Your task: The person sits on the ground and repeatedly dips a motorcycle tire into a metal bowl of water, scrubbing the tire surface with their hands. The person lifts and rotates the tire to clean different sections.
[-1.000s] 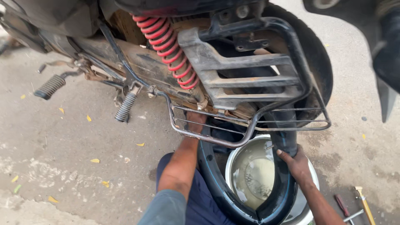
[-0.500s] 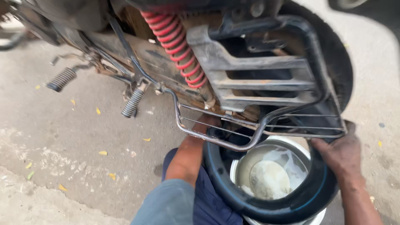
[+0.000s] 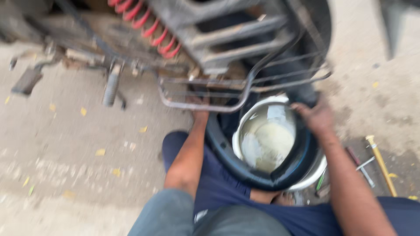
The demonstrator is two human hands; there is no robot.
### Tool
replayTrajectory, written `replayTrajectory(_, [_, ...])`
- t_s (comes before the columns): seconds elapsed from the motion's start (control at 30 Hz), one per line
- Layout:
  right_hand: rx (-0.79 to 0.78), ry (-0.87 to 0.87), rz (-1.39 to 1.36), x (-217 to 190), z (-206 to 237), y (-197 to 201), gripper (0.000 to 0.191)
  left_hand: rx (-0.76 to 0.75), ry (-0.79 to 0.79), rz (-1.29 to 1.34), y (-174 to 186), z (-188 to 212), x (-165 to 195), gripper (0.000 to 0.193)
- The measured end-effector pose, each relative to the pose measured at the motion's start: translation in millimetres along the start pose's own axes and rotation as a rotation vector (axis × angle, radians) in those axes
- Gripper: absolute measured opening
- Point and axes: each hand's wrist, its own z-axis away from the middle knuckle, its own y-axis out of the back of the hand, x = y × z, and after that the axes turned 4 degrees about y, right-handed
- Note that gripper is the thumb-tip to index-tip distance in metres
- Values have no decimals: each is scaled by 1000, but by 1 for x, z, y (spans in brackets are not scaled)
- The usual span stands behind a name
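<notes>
- We see the picture blurred, so fine detail escapes us.
- Our right hand (image 3: 317, 117) has its grip curled over the far right edge of a black rubber tube (image 3: 262, 172), which loops around the white basin (image 3: 313, 175) of cloudy water on the concrete ground (image 3: 65, 148).
- Our left hand (image 3: 199, 105) reaches up under the metal rack (image 3: 210, 94) of the motorbike; whether its grip is spread or pinching something we cannot tell.
- A red coil spring (image 3: 151, 30) sits at the far side, a footpeg (image 3: 110, 89) to the left.
- A yellow-handled tool (image 3: 381, 164) lies right of the basin.
</notes>
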Motion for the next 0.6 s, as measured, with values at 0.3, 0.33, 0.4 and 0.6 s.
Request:
replayTrajectory(0.3, [-108, 478, 58, -83, 100, -97, 69, -409, 494, 1059, -11, -9, -42, 63])
replayTrajectory(0.33, [-268, 635, 120, -106, 106, -121, 64, -457, 549, 1149, -11, -11, -46, 60])
replayTrajectory(0.4, [-630, 301, 245, -151, 111, -165, 109, -523, 612, 1201, -8, -16, -53, 55])
replayTrajectory(0.6, [-828, -57, 83, -175, 94, -211, 129, -383, 318, 459, 9, -33, -75, 41])
